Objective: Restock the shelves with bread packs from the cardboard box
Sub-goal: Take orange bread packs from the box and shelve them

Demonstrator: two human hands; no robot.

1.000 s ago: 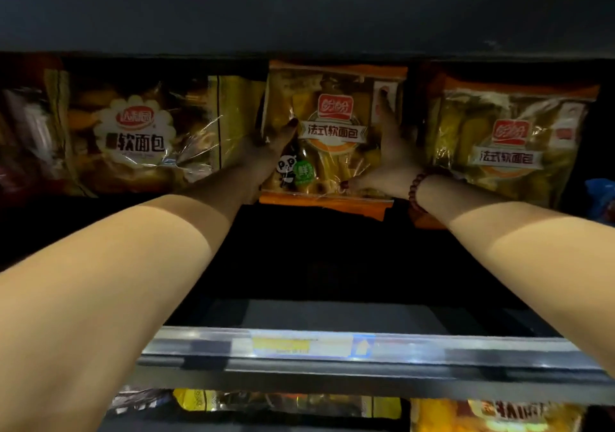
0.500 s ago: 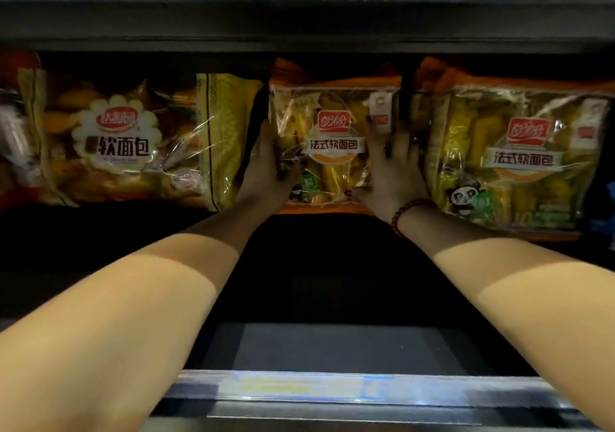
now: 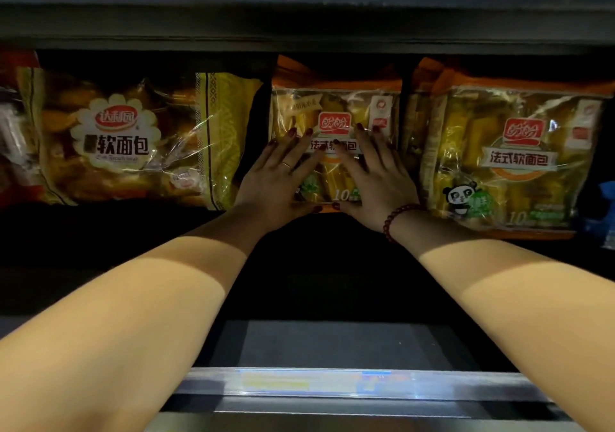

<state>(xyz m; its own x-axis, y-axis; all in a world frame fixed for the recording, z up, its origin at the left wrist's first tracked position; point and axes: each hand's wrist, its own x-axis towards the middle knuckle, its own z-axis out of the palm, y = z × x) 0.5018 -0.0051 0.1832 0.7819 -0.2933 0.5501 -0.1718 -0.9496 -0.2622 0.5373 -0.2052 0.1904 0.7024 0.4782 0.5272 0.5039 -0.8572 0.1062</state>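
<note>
An orange-edged bread pack (image 3: pixel 336 105) stands upright at the back of the dark shelf, in the middle. My left hand (image 3: pixel 279 175) lies flat on its lower left front, fingers spread and straight. My right hand (image 3: pixel 376 175), with a bead bracelet at the wrist, presses flat on the lower right front. Both thumbs reach under the pack's bottom edge. A matching bread pack (image 3: pixel 512 155) stands just to its right. The cardboard box is out of view.
A yellow bread pack (image 3: pixel 129 138) of another brand stands to the left. The shelf above (image 3: pixel 306 22) hangs low over the packs. The shelf's front rail (image 3: pixel 332 381) with a price label runs across the bottom. The dark shelf floor (image 3: pixel 316 282) lies between rail and packs.
My hands went from gripping the middle pack's sides to lying flat on its front. The pack now stands further back and upright in the row.
</note>
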